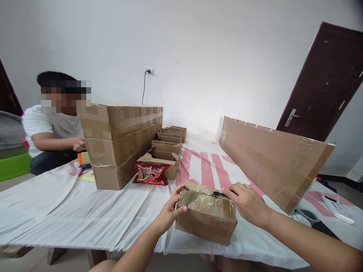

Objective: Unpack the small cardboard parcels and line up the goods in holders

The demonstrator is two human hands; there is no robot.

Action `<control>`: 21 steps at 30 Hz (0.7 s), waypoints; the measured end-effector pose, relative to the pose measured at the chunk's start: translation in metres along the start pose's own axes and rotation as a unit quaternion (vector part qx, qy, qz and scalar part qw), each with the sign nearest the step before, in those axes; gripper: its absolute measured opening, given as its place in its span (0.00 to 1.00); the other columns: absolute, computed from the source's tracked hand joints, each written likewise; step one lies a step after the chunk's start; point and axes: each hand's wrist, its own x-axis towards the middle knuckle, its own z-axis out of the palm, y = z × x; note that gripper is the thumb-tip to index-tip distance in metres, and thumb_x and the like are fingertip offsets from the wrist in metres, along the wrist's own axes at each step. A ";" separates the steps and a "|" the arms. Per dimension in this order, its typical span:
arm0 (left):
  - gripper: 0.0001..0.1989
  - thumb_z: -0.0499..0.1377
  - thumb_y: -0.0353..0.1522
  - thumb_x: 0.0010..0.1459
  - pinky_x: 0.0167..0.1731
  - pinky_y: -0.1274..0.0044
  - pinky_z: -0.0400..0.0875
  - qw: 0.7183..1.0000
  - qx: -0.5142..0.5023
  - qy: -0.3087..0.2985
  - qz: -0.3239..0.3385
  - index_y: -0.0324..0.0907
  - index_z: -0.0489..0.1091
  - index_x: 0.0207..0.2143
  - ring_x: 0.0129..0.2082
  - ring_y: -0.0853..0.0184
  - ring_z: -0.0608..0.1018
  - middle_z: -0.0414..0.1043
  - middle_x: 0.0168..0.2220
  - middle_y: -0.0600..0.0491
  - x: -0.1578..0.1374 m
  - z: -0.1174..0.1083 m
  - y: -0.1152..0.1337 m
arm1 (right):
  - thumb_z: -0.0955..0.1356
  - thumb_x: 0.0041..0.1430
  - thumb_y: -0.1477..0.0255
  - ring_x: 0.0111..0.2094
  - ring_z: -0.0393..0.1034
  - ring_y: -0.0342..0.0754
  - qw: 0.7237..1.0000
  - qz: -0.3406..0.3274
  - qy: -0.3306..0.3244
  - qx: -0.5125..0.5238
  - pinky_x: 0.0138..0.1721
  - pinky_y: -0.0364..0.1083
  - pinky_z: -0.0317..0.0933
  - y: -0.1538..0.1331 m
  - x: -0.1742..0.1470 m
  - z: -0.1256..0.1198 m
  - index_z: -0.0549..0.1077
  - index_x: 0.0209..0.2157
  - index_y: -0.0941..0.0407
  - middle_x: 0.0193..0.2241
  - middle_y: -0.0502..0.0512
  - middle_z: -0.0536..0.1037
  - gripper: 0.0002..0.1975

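Observation:
A small taped cardboard box sits at the table's front edge, with creased clear tape over its top. My left hand grips its left end, thumb on the near side of the top and fingers over the far side. In my right hand is a black box cutter, its tip at the seam along the top of the box. The fingers are closed round it, and most of its handle is hidden. Just beyond the box lies a red noodle packet, leaning against an open carton.
Stacked cardboard boxes stand at the left, beside a row of open cartons. A long cardboard panel rises on the right, near a clear cup and a white item. Another person sits behind the stack.

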 end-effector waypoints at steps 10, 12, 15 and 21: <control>0.27 0.62 0.50 0.52 0.65 0.58 0.42 1.000 -0.012 -0.005 0.006 0.44 0.74 0.49 0.68 0.47 0.46 0.48 0.66 0.45 -0.001 0.001 0.000 | 0.62 0.58 0.83 0.37 0.66 0.50 0.995 -0.060 -0.078 -0.023 0.36 0.47 0.55 -0.013 0.048 -0.009 0.70 0.48 0.55 0.35 0.56 0.74 0.17; 0.26 0.62 0.49 0.52 0.65 0.58 0.42 1.000 -0.016 -0.008 0.006 0.44 0.74 0.48 0.68 0.47 0.45 0.49 0.66 0.45 -0.001 0.002 0.000 | 0.62 0.60 0.82 0.36 0.66 0.49 0.990 -0.094 -0.102 -0.025 0.34 0.47 0.54 -0.012 0.055 -0.011 0.71 0.44 0.56 0.34 0.55 0.74 0.14; 0.24 0.63 0.49 0.52 0.65 0.58 0.42 1.000 -0.023 -0.015 0.013 0.45 0.75 0.47 0.68 0.47 0.47 0.48 0.67 0.46 -0.002 0.003 0.003 | 0.63 0.60 0.81 0.34 0.66 0.48 0.982 -0.136 -0.129 -0.028 0.31 0.46 0.51 -0.007 0.059 -0.017 0.71 0.40 0.56 0.32 0.54 0.74 0.10; 0.22 0.63 0.47 0.53 0.65 0.59 0.44 0.998 -0.044 -0.033 0.018 0.45 0.76 0.46 0.68 0.48 0.49 0.48 0.67 0.47 -0.001 0.005 0.007 | 0.63 0.61 0.79 0.33 0.66 0.48 0.974 -0.188 -0.115 -0.045 0.29 0.47 0.49 -0.012 0.065 -0.016 0.70 0.35 0.56 0.30 0.53 0.73 0.06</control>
